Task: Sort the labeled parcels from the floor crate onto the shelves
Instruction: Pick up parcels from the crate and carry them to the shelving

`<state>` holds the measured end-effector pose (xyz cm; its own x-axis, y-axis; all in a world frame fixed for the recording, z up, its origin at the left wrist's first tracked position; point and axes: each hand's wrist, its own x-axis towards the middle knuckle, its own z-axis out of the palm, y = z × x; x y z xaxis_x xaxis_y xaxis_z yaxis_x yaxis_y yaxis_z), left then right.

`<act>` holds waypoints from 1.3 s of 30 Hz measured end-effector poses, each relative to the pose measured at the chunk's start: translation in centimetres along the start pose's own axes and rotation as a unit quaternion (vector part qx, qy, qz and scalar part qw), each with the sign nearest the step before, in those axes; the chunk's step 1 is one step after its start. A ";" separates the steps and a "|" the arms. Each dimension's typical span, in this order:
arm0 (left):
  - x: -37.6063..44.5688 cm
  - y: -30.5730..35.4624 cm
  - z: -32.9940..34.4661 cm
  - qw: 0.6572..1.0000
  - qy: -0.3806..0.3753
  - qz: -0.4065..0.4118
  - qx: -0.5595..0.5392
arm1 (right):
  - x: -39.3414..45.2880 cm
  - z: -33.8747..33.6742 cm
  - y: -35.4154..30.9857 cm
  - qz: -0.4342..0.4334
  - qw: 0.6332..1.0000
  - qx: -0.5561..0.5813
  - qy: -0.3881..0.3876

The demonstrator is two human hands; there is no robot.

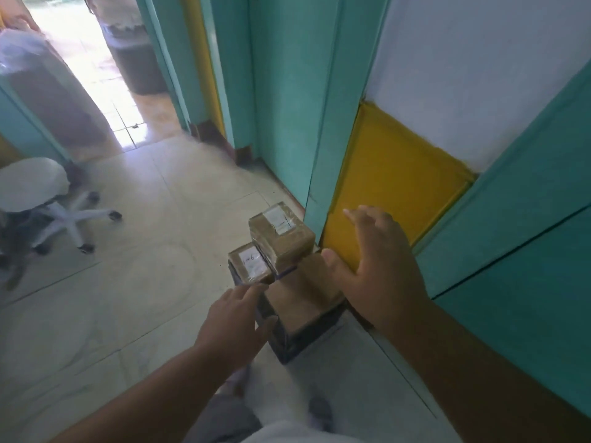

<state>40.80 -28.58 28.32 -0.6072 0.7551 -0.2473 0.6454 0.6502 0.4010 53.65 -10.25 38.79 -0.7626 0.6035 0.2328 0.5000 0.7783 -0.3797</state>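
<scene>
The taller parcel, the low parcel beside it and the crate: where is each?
taller parcel (283, 236), head view, its taped top face.
low parcel (251, 263), head view, its white label.
crate (289, 345), head view, its dark near corner.

Crate (281, 340) on floor (153, 251), against wall (287, 107) at its right. In crate: two parcels at far end, taller parcel (283, 239) right of lower parcel (251, 265). Wheeled stool (35, 187) far left.
</scene>
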 end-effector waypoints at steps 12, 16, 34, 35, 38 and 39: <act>23.4 -6.6 4.6 0.978 -0.198 0.065 0.022 | 7.9 14.8 3.9 0.202 0.977 -0.028 -0.070; 27.3 -6.5 10.1 0.965 -0.259 0.035 -0.012 | 8.7 20.7 8.4 0.246 0.965 -0.023 -0.093; 35.8 -5.6 30.4 0.630 -0.239 -0.414 -0.612 | 10.6 42.6 26.2 0.328 0.897 0.036 -0.295; 35.3 -5.2 29.4 0.604 -0.239 -0.418 -0.635 | 9.9 41.8 25.5 0.334 0.901 0.049 -0.274; 33.0 -4.4 25.6 0.559 -0.243 -0.420 -0.672 | 8.1 37.6 23.0 0.345 0.917 0.091 -0.179; 31.9 -4.2 23.9 0.557 -0.253 -0.417 -0.673 | 7.6 35.6 21.8 0.347 0.920 0.102 -0.149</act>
<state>29.79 -5.19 -2.34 -0.0078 0.3863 -0.9223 -0.9004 0.3985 0.1745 44.09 5.15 0.40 -0.3824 0.8451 -0.3735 0.8447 0.1560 -0.5120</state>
